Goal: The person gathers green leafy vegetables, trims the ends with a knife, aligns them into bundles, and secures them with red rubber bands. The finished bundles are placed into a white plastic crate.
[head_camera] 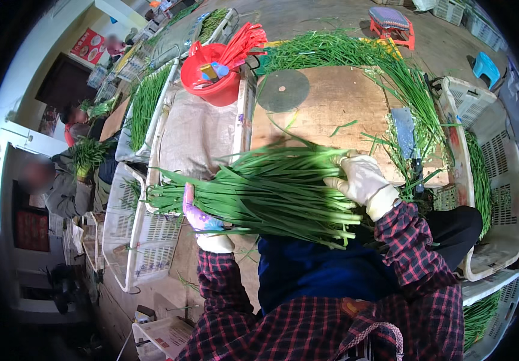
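A large bunch of long green leafy stalks, which look like garlic chives (264, 189), lies across both hands above my lap. My left hand (200, 216), in a patterned glove with a pale cuff, holds the leafy end from below, its thumb up in front. My right hand (361, 178), in a white glove, grips the pale stem end. Beyond the bunch is a wooden board (327, 108) with a dark round disc (283, 90) at its far left corner. A cleaver (404, 135) with a black handle rests at the board's right side among cut scraps.
More chives (322, 49) are heaped behind the board. A red bucket (214, 92) holding red strips stands at the back left. White plastic crates (503, 252) flank me on both sides. Two co-workers (68, 189) sit at the left. A red stool (392, 31) stands far back.
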A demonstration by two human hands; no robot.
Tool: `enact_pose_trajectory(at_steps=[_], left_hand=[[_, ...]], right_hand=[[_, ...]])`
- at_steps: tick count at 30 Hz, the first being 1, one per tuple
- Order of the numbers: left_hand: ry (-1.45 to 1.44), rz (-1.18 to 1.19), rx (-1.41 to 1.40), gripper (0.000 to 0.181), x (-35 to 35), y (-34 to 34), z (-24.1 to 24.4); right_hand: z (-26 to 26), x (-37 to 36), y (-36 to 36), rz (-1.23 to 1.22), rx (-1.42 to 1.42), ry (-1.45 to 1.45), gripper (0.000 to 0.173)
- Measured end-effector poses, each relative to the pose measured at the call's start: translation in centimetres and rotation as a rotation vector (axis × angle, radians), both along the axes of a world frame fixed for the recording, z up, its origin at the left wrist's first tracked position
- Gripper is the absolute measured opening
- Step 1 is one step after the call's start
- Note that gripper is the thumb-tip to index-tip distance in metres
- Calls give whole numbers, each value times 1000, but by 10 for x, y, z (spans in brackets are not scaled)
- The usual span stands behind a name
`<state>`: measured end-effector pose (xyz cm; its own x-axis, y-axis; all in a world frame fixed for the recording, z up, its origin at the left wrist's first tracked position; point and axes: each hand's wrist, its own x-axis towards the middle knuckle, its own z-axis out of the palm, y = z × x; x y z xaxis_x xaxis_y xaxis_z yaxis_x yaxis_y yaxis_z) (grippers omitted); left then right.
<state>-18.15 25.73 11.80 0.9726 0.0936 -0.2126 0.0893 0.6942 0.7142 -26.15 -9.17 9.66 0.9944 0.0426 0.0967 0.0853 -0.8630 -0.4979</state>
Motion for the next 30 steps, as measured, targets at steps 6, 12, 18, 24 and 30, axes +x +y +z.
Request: enact_pose_trajectory(at_steps=[6, 12, 18, 24, 30], left_hand=[[-71, -59, -122, 24, -3, 3, 0], [-63, -137, -221, 23, 2, -6, 2], [-78, 7, 106, 29, -3, -1, 24], [-40, 80, 50, 27, 6, 32, -19], [32, 69, 14, 36, 2, 34, -28]], right_hand=[[-12, 26, -6, 115, 655, 554, 75], [-20, 14, -5, -134, 967, 391, 31], [-6, -36, -24, -151, 1720, 278, 21], [-19, -74, -100, -259, 1836, 36, 19], [-7, -105, -90, -559, -126, 80, 34]])
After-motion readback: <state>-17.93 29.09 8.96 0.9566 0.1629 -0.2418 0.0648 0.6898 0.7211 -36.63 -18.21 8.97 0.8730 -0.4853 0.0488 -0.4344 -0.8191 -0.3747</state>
